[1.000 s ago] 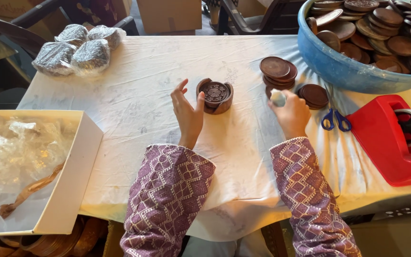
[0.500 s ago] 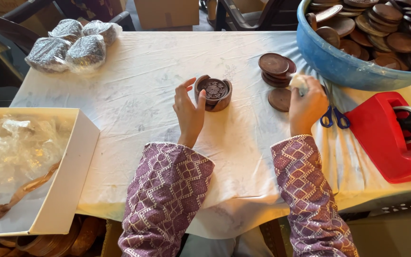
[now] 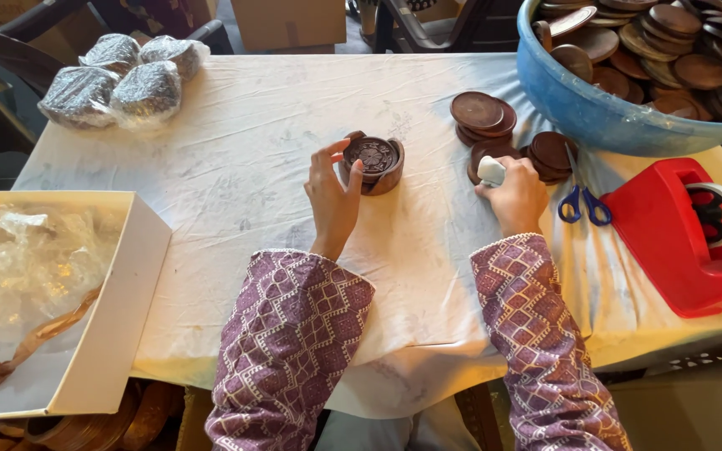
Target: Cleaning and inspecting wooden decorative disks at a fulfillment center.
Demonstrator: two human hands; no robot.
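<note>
My left hand (image 3: 332, 196) rests on the white cloth with its fingers touching the side of a round brown wooden holder (image 3: 373, 161) that has a carved disc on top. My right hand (image 3: 516, 196) is closed around a small white object (image 3: 490, 170) and sits against several loose brown wooden discs (image 3: 549, 152). A short stack of discs (image 3: 480, 114) lies just beyond them.
A blue tub (image 3: 595, 104) full of wooden discs stands at the far right. Blue-handled scissors (image 3: 580, 200) and a red tape dispenser (image 3: 687, 230) lie to the right. Three plastic-wrapped bundles (image 3: 114, 79) sit far left. An open white box (image 3: 98, 317) with plastic wrap is at the left edge.
My right hand has come back down from near the tub to the loose discs, still holding the white object. My left hand stays at the holder.
</note>
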